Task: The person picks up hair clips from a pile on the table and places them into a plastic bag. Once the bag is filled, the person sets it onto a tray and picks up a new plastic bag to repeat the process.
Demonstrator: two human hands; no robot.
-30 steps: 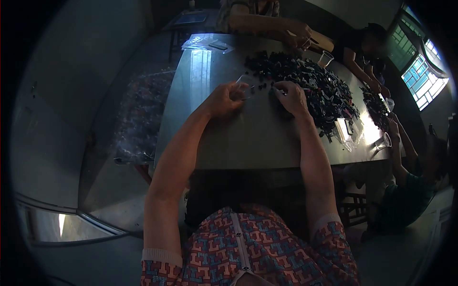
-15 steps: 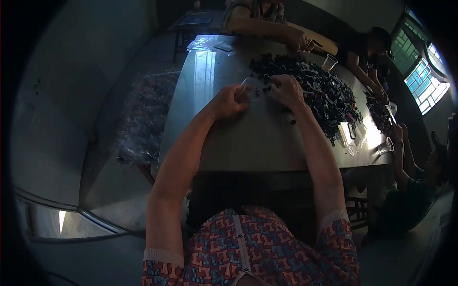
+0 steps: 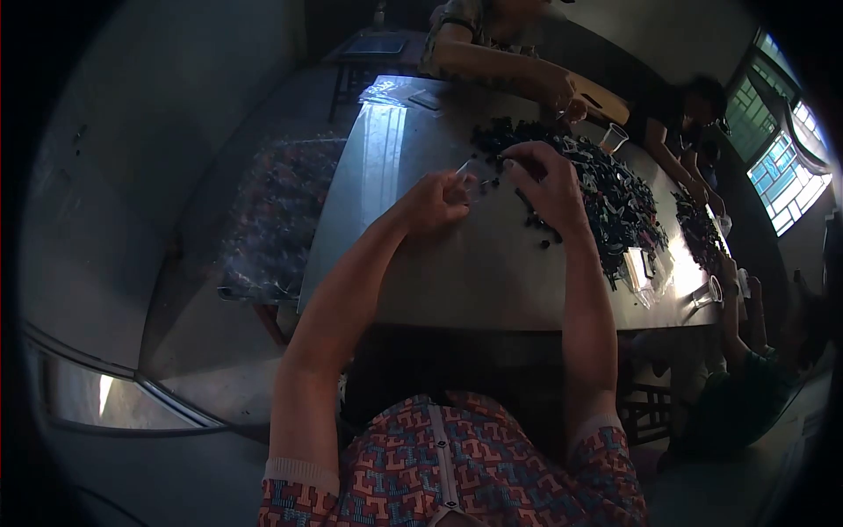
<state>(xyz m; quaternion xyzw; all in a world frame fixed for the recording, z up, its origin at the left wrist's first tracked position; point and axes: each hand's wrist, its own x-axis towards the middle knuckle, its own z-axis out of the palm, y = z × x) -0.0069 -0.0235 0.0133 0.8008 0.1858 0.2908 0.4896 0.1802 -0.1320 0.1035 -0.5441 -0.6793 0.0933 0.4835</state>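
My left hand [image 3: 435, 202] is wrapped round a clear plastic cup [image 3: 472, 173], tilted with its mouth toward the right. A few small dark bits show by the cup's mouth. Close to its right, my right hand [image 3: 553, 184] hovers at the near left edge of a heap of small black parts [image 3: 615, 189]. Its thumb and forefinger are bent together; whatever is between the tips is too small and dark to name. Several loose black pieces lie on the metal table [image 3: 439, 272] below this hand.
Across the table a person's hands [image 3: 566, 101] work by the heap. Two more people sit along the right side, near a smaller pile [image 3: 696, 228]. Clear cups [image 3: 613, 138] stand or lie about. A plastic bag [image 3: 643, 272] lies at the heap's near edge; a large filled bag [image 3: 277, 215] is at left.
The view has shifted slightly. My right hand has drawn back a little from the heap, and more loose pieces show beside it. My left hand still holds the cup.
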